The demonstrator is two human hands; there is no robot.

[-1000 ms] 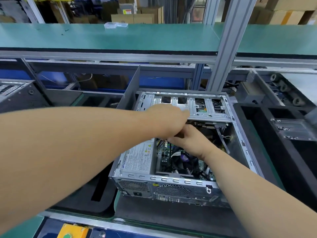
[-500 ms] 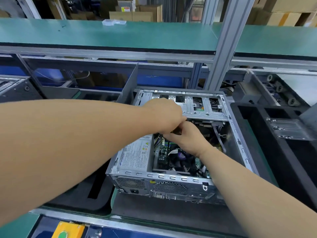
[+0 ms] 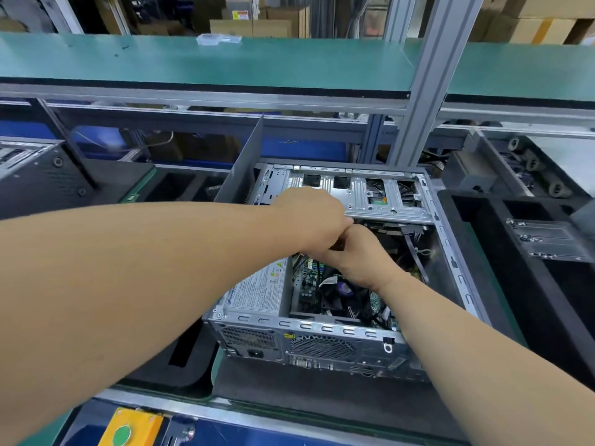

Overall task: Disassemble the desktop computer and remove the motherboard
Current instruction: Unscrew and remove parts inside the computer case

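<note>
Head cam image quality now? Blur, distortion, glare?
Head view: wide-angle bowing bends the green shelf edge; the metal bracket at far right is smeared; the computer case reads fairly sharp under even light, no harsh glare; both forearms fill the foreground.

Open silver desktop case lying on side, rear panel facing camera. Motherboard seated inside, just right of the white-labelled power supply, under the drive cage.
</note>
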